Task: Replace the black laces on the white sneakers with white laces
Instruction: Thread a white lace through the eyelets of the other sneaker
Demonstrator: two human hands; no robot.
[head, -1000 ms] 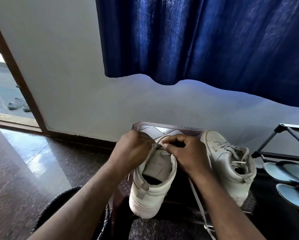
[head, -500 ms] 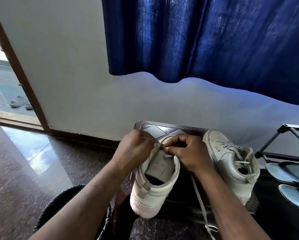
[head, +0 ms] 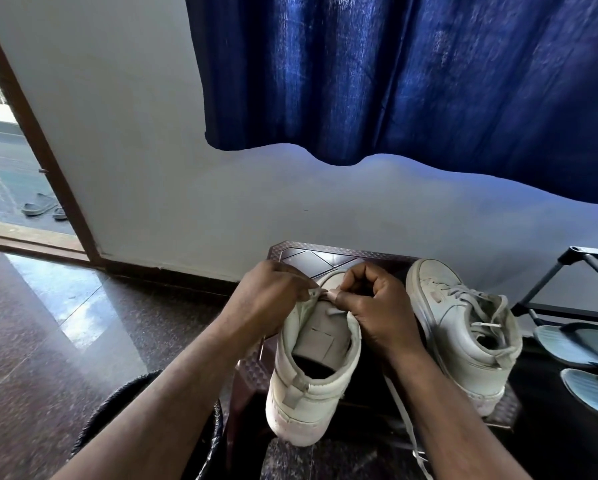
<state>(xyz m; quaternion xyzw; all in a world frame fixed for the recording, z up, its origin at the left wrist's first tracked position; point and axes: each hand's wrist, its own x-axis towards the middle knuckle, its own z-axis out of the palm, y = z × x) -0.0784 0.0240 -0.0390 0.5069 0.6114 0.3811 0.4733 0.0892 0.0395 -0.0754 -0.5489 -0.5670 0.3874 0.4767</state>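
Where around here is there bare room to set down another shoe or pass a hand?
The polished floor between door frame and stool lies bare. On the stool only the far strip is free. Crowded: left hand pinches the near sneaker, right hand its white lace; the laced sneaker sits beside; slippers at right.

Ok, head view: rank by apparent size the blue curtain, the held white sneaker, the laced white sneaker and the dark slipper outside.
1. blue fabric curtain
2-3. held white sneaker and laced white sneaker: they look alike, and the held one is nearer, so unranked
4. dark slipper outside the doorway, distant
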